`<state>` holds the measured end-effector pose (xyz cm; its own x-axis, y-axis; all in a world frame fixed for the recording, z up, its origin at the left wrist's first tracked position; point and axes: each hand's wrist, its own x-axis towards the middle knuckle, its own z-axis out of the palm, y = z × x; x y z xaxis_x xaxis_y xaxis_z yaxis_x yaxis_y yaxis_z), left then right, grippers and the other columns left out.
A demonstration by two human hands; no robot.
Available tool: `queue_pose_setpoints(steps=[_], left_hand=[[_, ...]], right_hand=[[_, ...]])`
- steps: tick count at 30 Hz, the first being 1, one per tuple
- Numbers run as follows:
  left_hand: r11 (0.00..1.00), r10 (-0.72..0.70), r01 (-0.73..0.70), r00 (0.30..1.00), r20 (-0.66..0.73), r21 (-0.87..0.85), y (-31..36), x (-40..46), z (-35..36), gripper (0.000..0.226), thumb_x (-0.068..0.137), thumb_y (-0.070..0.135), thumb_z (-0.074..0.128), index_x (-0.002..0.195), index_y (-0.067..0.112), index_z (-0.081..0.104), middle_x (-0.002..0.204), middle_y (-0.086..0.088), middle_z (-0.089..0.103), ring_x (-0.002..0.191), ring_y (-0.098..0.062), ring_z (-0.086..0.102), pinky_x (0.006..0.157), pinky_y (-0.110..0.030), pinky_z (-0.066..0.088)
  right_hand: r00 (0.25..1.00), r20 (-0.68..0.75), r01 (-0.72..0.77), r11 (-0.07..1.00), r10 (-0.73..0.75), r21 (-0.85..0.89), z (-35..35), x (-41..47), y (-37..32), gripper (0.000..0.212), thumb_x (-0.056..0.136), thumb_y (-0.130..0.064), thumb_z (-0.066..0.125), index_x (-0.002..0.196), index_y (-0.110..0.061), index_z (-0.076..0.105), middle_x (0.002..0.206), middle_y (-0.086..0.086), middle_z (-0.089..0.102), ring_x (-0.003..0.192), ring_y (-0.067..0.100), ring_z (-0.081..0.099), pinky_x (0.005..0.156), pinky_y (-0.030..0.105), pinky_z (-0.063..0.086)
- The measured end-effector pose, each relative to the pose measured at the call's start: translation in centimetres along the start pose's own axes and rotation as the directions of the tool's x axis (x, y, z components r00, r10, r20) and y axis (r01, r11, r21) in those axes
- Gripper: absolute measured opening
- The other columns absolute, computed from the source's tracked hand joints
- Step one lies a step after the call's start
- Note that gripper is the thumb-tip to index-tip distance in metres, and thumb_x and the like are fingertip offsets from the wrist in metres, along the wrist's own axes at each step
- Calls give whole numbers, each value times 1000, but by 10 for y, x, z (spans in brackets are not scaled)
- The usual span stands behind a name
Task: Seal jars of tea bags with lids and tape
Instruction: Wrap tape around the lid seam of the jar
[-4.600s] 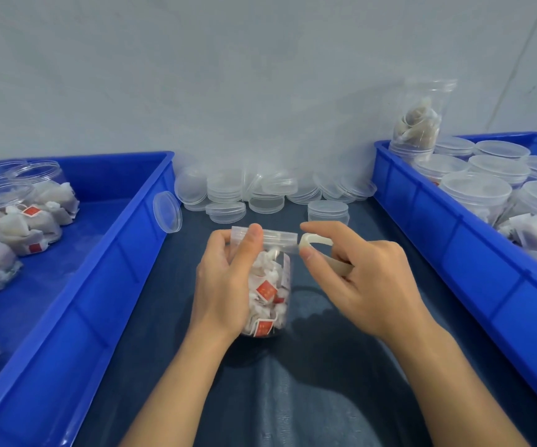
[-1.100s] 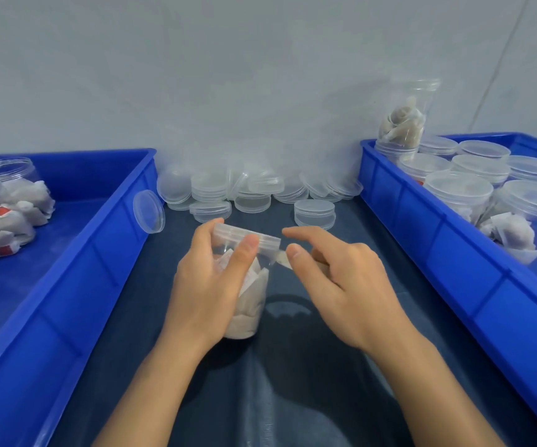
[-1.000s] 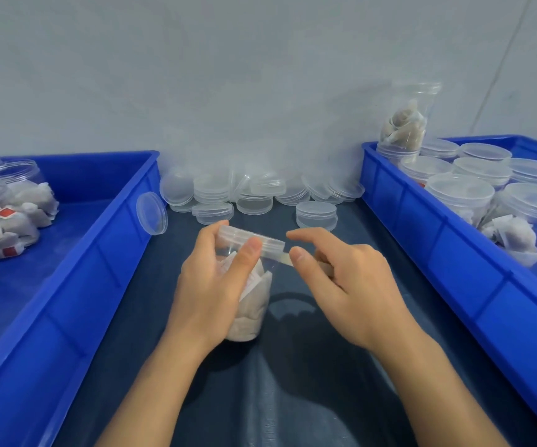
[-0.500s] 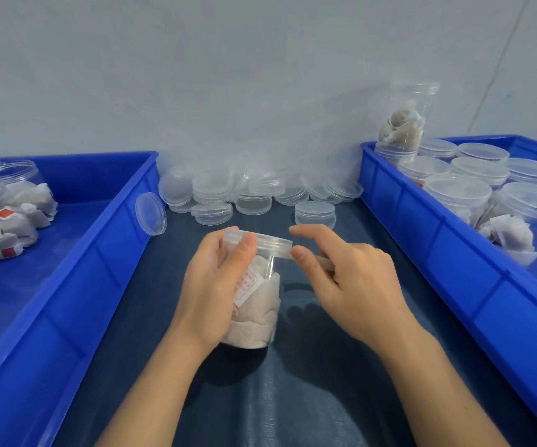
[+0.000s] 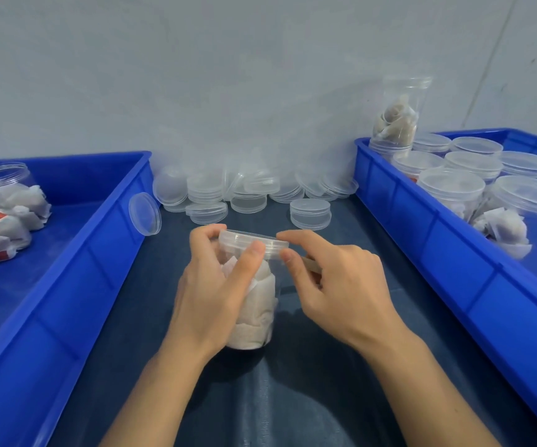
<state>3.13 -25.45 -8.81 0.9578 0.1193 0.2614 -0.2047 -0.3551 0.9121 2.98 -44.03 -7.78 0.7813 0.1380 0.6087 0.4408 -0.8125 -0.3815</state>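
Observation:
A clear plastic jar [image 5: 259,304] full of white tea bags stands upright on the dark table in front of me, its clear lid [image 5: 254,240] on top. My left hand [image 5: 215,285] wraps the jar's left side, thumb pressed on the lid's rim. My right hand [image 5: 338,282] is at the lid's right edge, thumb and forefinger pinching a strip of clear tape [image 5: 309,262] against the rim. A beige piece shows behind those fingers; what it is I cannot tell.
A blue bin [image 5: 67,285] on the left holds open jars of tea bags [image 5: 6,214]. A blue bin [image 5: 438,240] on the right holds several lidded jars [image 5: 450,185]. Loose clear lids [image 5: 247,191] are piled against the wall behind.
The jar has been turned in my left hand and now stands upright on the table. My right hand has closed in against the lid's rim with the tape.

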Motion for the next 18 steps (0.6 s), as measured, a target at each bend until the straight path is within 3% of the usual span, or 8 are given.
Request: queue_pose_setpoints(steps=[3,5,7,9,12,14,18], left_hand=[[975,73,-36,984,-165,217,5,-2,2,57,77,83,49,112,38,47,108,20,63,100,4,61,83,-23,48],[949,120,-54,973,-196,311,10,-5,5,50,82,80,44,111,40,48,104,22,61,94,3,58,76,-11,40],[921,151,-82,976,-155,381,12,-7,9,57,84,82,41,118,38,48,106,20,61,92,-1,56,74,-15,40],[903,155,-91,981,-121,420,12,-7,9,71,83,87,39,127,32,45,111,17,64,97,-11,61,77,-31,43],[924,114,-60,986,-122,378,9,-4,4,80,80,90,37,132,30,47,112,18,64,99,-14,61,81,-37,43],[959,75,-33,988,-138,283,5,0,-1,78,79,90,39,128,30,51,108,21,64,99,-9,61,81,-36,44],[992,35,-17,989,-141,122,-1,6,-6,71,79,88,43,117,30,56,101,26,66,101,11,59,77,-14,42]], right_hand=[[1000,-9,-5,1000,5,-20,1,0,-4,39,103,-55,37,123,-37,66,53,-14,48,58,22,60,56,38,50],[1000,-21,9,1000,-9,-30,2,-1,-6,37,104,-54,39,120,-36,66,60,-10,63,60,26,63,55,40,51],[1000,-9,19,999,-19,-38,4,-3,-9,35,104,-51,39,116,-34,67,62,-9,64,58,25,62,53,40,50],[1000,25,19,999,-18,-36,5,-4,-11,35,104,-48,37,118,-34,65,59,-11,56,57,23,59,53,41,49],[997,75,-10,999,6,53,5,-5,-9,36,102,-45,33,128,-38,58,56,-17,43,59,18,51,60,42,48],[997,80,-10,993,1,116,3,-4,-7,37,102,-47,34,133,-40,53,56,-17,46,57,17,45,61,41,46],[997,39,61,996,-64,65,-2,-2,-5,39,106,-48,38,137,-35,59,49,-12,40,50,18,45,52,38,45]])
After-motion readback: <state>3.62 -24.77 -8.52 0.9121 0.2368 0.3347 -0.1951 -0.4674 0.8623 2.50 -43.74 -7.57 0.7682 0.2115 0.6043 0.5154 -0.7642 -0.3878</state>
